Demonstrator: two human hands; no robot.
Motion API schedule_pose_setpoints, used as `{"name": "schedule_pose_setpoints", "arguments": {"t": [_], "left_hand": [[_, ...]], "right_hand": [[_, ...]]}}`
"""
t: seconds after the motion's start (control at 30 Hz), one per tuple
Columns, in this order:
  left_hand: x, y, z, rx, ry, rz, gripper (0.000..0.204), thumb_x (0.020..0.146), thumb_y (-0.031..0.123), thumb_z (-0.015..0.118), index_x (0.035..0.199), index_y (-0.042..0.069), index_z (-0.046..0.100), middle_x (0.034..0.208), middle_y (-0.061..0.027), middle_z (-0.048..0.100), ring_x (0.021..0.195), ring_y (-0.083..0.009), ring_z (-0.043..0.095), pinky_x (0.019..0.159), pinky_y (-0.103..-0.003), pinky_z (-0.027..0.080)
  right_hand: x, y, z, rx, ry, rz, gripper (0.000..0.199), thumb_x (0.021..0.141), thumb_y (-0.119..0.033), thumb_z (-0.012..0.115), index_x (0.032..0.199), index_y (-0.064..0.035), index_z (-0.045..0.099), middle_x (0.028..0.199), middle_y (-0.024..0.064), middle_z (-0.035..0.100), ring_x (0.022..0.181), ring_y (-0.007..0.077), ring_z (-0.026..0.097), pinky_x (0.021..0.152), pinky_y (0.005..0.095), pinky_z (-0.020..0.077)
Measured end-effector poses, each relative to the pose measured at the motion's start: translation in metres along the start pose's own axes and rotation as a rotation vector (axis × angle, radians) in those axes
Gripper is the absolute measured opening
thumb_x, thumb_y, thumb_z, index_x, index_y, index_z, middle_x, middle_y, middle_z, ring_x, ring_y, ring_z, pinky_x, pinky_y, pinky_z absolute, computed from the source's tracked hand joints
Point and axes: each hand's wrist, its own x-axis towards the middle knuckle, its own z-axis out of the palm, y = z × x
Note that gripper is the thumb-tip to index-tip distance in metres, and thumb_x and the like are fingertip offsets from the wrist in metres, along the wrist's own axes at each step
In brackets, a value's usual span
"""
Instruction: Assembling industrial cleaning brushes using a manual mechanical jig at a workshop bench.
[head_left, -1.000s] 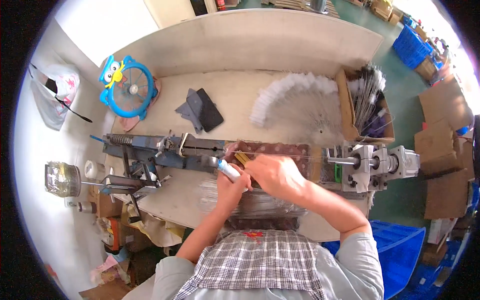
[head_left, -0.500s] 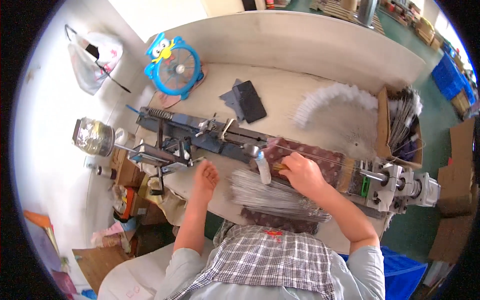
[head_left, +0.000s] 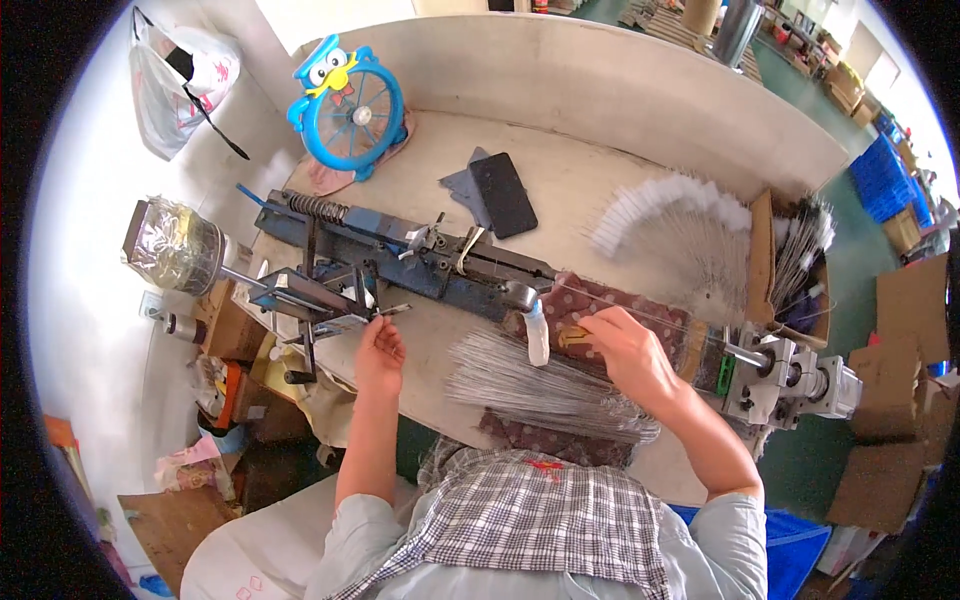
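Observation:
My left hand (head_left: 380, 358) has its fingers curled together at the end of a dark metal bracket (head_left: 325, 300) on the left of the bench machine; whatever they may pinch is too small to make out. My right hand (head_left: 638, 358) grips a small yellowish forked piece (head_left: 573, 337) that points left. It hovers over a brown dotted cloth (head_left: 655, 315). Left of it, a lever with a white-wrapped handle (head_left: 538, 335) sticks out from the long blue-grey machine bed (head_left: 400, 265). A bundle of thin metal wires (head_left: 520, 380) lies between my forearms.
White-tipped wires (head_left: 680, 215) fan out at the back right, beside a cardboard box (head_left: 765, 260) with more wires. A motor with a shaft (head_left: 790, 370) sits at the right end. A dark phone (head_left: 503, 195) and a blue toy-shaped fan (head_left: 352, 115) stand behind the machine.
My left hand has moved left and up to the bracket's end, its fingers more closed. The right hand has shifted slightly right with the yellowish piece. The whole view has tilted a little.

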Motion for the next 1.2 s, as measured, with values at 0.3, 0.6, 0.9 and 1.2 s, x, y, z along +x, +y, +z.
{"name": "schedule_pose_setpoints", "arguments": {"t": [0.3,0.6,0.9,1.2], "left_hand": [[-0.109,-0.072,0.120,0.381,-0.439,0.017,0.013,0.083,0.014,0.062,0.080,0.001,0.063,0.070,-0.0056,0.061,0.061,-0.0121,0.054,0.058,-0.024,0.043],[-0.106,-0.136,0.179,0.454,-0.729,0.090,0.014,0.089,0.014,0.058,0.091,0.002,0.064,0.076,-0.0053,0.063,0.061,-0.0090,0.053,0.056,-0.022,0.041],[-0.106,-0.120,0.176,0.332,-0.472,0.051,0.016,0.088,0.019,0.061,0.093,0.004,0.064,0.080,-0.0032,0.064,0.059,-0.0060,0.052,0.055,-0.019,0.040],[-0.111,-0.107,0.175,0.240,-0.503,-0.062,0.019,0.091,0.022,0.058,0.093,0.004,0.062,0.071,-0.0035,0.061,0.057,-0.0072,0.051,0.054,-0.020,0.041]], "right_hand": [[0.011,0.004,-0.039,-0.130,0.271,0.024,0.017,0.078,-0.009,0.064,0.095,-0.0029,0.065,0.080,0.0109,0.061,0.079,0.0322,0.058,0.071,0.0385,0.0475],[-0.011,0.023,-0.055,0.326,0.172,0.295,0.020,0.080,-0.014,0.065,0.095,-0.0016,0.065,0.079,0.0136,0.062,0.076,0.0296,0.058,0.069,0.0351,0.0469],[-0.001,0.020,-0.062,-0.087,0.255,-0.037,0.015,0.076,-0.015,0.066,0.088,-0.0069,0.067,0.079,0.0081,0.063,0.077,0.0267,0.059,0.071,0.0372,0.0477],[0.042,0.015,-0.017,-0.091,0.224,-0.033,0.012,0.078,-0.016,0.062,0.085,-0.0058,0.065,0.080,0.0089,0.063,0.080,0.0290,0.060,0.071,0.0386,0.0480]]}}
